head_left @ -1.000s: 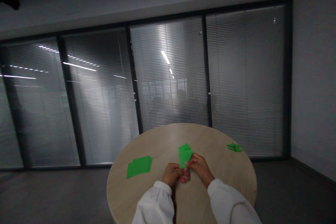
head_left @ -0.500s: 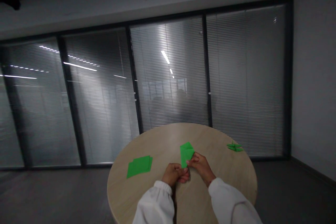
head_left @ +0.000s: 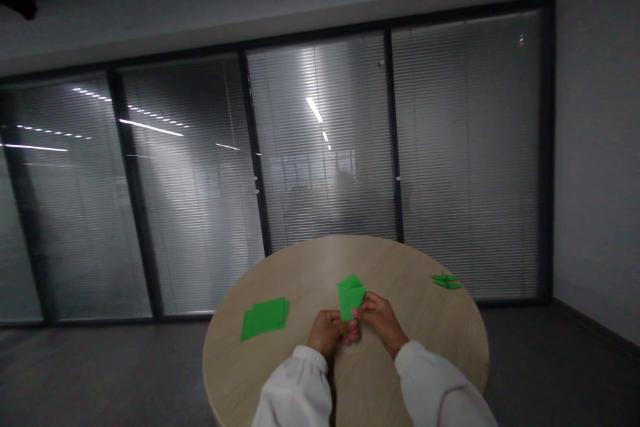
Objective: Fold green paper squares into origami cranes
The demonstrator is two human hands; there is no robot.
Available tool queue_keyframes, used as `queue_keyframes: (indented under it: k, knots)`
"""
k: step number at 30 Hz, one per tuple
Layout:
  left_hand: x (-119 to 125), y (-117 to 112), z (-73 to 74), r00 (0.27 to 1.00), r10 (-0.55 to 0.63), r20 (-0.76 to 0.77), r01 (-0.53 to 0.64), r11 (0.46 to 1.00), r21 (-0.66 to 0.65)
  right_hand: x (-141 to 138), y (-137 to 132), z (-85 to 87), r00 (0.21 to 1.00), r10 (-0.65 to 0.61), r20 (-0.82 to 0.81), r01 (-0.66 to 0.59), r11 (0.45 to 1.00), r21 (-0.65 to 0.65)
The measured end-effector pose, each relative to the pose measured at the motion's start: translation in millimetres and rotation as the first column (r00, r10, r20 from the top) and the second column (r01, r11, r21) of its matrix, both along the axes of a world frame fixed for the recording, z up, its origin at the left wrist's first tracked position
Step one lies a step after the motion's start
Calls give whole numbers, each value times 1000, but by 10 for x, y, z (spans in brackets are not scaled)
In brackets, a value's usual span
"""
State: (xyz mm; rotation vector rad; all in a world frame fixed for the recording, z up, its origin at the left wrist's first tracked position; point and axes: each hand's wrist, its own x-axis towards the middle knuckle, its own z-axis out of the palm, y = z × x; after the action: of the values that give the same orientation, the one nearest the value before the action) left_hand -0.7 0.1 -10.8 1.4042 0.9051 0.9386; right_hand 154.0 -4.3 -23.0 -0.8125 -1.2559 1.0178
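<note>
A partly folded sheet of green paper point(head_left: 351, 296) with a pointed top is held over the middle of the table. My left hand point(head_left: 331, 331) pinches its lower edge, the fingers curled beneath. On the paper's right side, my right hand point(head_left: 379, 317) grips the edge between thumb and fingers. Both hands are closed and nearly touching each other. To the left lies a small stack of flat green paper sheets point(head_left: 265, 317), slightly fanned. Several thin folded green paper pieces point(head_left: 446, 281) rest near the table's right edge; their exact shape is too small to make out.
The round wooden table point(head_left: 400, 373) has a pale top and a curved edge. Behind it stands a glass partition with blinds point(head_left: 325, 213) in dark frames. A plain wall point(head_left: 595, 167) rises at the right.
The green paper and my right hand have shifted slightly to the left, with the paper a little more tilted. Both hands keep their hold on it.
</note>
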Motion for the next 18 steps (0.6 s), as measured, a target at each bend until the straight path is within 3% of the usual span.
queue_keyframes:
  k: [12,18]
  knots:
    - [12,-39,37,996,4,-93,0,999,40,22,-2,15,998,-31,-59,30,999,-15]
    - [-9,-51,97,993,35,-115,-18,989,146,10,17,-18,1000,21,-16,-21,1000,-6]
